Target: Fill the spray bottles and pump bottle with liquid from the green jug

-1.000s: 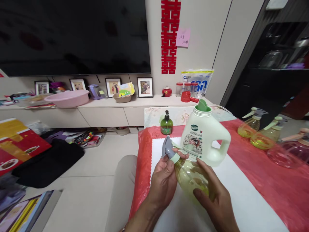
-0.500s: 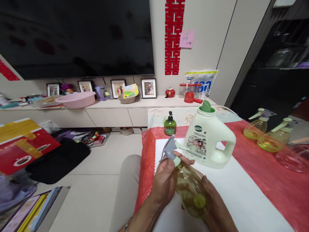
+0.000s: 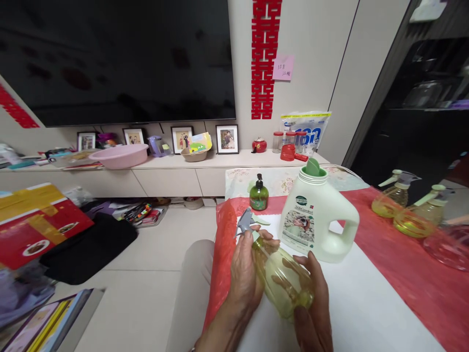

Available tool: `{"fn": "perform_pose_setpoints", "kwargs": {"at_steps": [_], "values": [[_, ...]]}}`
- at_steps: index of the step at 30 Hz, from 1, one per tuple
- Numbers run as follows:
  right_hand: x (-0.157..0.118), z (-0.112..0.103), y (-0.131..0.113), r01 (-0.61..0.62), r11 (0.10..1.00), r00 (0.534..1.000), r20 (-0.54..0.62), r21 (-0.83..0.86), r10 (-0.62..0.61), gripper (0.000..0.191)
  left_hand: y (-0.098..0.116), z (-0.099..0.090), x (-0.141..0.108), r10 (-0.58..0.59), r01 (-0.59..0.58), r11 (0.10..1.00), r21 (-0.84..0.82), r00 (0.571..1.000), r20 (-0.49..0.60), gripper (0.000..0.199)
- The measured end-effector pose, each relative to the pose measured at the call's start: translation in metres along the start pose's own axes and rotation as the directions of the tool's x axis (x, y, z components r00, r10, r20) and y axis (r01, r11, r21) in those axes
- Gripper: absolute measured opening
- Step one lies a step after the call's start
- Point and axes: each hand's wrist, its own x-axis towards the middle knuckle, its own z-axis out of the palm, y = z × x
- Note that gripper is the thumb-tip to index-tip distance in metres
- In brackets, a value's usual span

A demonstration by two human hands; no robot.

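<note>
A clear yellow-green spray bottle (image 3: 280, 278) with a grey trigger head is tilted between my two hands, its head toward the upper left. My left hand (image 3: 246, 274) is wrapped round its neck. Fingers of my right hand (image 3: 315, 303) press on the bottle near its base. Behind it stands a large pale green jug (image 3: 318, 215) with a green cap or scoop set in its mouth. A green pump bottle (image 3: 259, 194) is upright to the left of the jug.
More spray bottles (image 3: 392, 195) stand at the right on the red cloth (image 3: 399, 244), under a white sheet (image 3: 351, 303) edge. A low cabinet (image 3: 164, 181) carries photo frames, a pink basin (image 3: 120, 156) and jars. A red box (image 3: 40, 225) lies on the left.
The bottle has shifted slightly left and turned, showing more of its side. My right hand's fingers have moved and spread around the base. The view has tipped up slightly.
</note>
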Motion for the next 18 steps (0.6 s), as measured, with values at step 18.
{"fn": "perform_pose_setpoints", "kwargs": {"at_steps": [18], "values": [[0.0017, 0.0018, 0.0100, 0.107, 0.973, 0.990, -0.070, -0.204, -0.124, 0.081, 0.0032, 0.0030, -0.0044, -0.041, 0.036, 0.998, 0.053, 0.994, 0.098, 0.033]]}}
